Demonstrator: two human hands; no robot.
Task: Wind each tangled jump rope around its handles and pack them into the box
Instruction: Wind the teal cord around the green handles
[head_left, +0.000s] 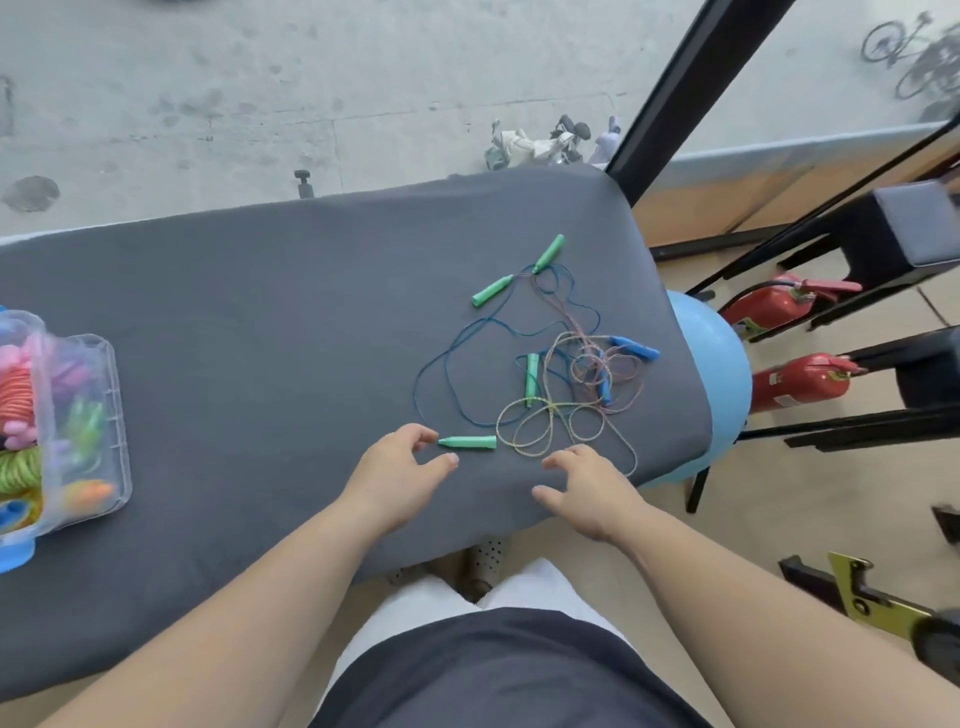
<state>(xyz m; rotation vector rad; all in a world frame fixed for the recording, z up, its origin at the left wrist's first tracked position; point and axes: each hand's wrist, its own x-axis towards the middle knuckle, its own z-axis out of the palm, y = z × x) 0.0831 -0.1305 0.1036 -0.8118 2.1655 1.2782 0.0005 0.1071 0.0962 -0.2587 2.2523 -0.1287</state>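
A tangle of thin jump ropes (558, 384) lies on the right of a grey-covered table (260, 338): blue, pinkish and multicoloured cords looped together, with green and blue handles. The left hand (400, 475), fingers spread and empty, hovers just beside a green handle (467, 442). The right hand (587, 488) is open, empty. A clear plastic box (67, 431) holding wound ropes sits far left.

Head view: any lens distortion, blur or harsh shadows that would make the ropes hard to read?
Head view: wide-angle bending curves the table edges and the black post at upper right; light is soft and even, with only faint shadows under the hands; the tangled ropes and green handle are fairly sharp; the clear box at the left edge and the far-right corner are smeared.
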